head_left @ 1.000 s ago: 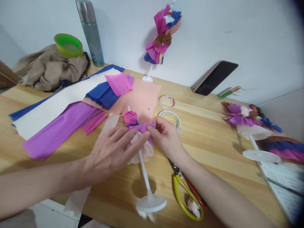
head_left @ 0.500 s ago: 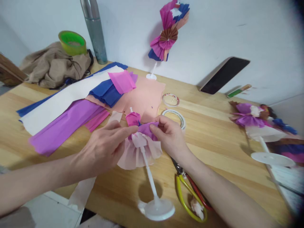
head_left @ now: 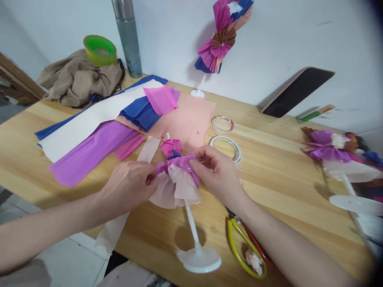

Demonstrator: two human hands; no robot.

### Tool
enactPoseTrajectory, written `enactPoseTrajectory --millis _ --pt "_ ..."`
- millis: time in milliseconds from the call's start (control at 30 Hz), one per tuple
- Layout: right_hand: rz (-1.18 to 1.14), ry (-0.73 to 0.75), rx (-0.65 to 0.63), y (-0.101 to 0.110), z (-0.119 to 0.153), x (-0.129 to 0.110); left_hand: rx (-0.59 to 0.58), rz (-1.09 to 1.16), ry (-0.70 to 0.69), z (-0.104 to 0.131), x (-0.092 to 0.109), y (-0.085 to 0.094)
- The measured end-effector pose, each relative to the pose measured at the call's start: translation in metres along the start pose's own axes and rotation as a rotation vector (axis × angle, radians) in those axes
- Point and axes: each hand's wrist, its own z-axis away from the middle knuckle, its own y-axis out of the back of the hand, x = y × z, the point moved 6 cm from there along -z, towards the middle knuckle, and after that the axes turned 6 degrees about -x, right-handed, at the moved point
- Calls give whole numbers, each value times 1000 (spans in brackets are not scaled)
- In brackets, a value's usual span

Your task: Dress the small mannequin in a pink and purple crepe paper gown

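A paper-dressed figure on a white stand [head_left: 193, 227] is in front of me, tilted, with a pink crepe paper top [head_left: 171, 148], a blue band at its waist and a pale ruffled skirt [head_left: 185, 187]. A purple crepe paper strip [head_left: 182, 162] lies across the waist, over the top of the skirt. My left hand [head_left: 127, 185] has closed fingers on the strip's left part. At its right edge, my right hand [head_left: 217, 169] pinches the same strip between thumb and forefinger.
Crepe paper sheets [head_left: 89, 143] lie at the left, two tape rolls [head_left: 226, 147] behind my right hand. Yellow-handled scissors [head_left: 231, 247] and a red-handled tool rest beneath my right forearm. Other paper-dressed figures stand at the back [head_left: 223, 40] and right [head_left: 332, 147]. A phone [head_left: 296, 93] leans on the wall.
My left hand has moved from the waist's front to its left side. The purple strip now shows on both sides of the waist. The view has shifted slightly.
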Motion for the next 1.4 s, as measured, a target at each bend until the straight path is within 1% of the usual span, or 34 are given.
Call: enactPoseTrajectory --millis 100,200,267,333,500,633,700,767,933,1067,1200,1267,1400 --pt "75 55 -16 -3 4 -6 -80 176 86 -8 -3 1" --pt "112 83 -30 -4 6 -10 -129 470 199 -15 -5 2" --pt "126 88 -33 -5 6 -11 -162 677 281 -18 -7 -1" --pt "131 113 -40 -5 6 -14 -180 828 348 -21 -8 -5" --pt "139 164 -55 -6 6 -19 -198 1017 497 -18 -13 -11" --pt "143 138 -60 -6 6 -16 -173 1191 566 -11 -14 -13" --pt "149 120 -69 -7 7 -15 -160 1244 561 -10 -12 -13" --pt "157 109 -74 -8 7 -15 -141 1251 525 -12 -10 -12" --pt "153 96 -65 -9 8 -14 -119 1141 403 -16 -4 -7" --pt "136 93 -74 -8 7 -14 -139 1049 322 -15 -2 -4" --pt "130 94 -79 -8 7 -13 -140 1068 322 -15 -4 -7" --pt "130 85 -83 -8 6 -13 -159 1071 310 -15 -4 -9" --pt "128 76 -88 -9 6 -12 -203 972 195 -14 3 -6"
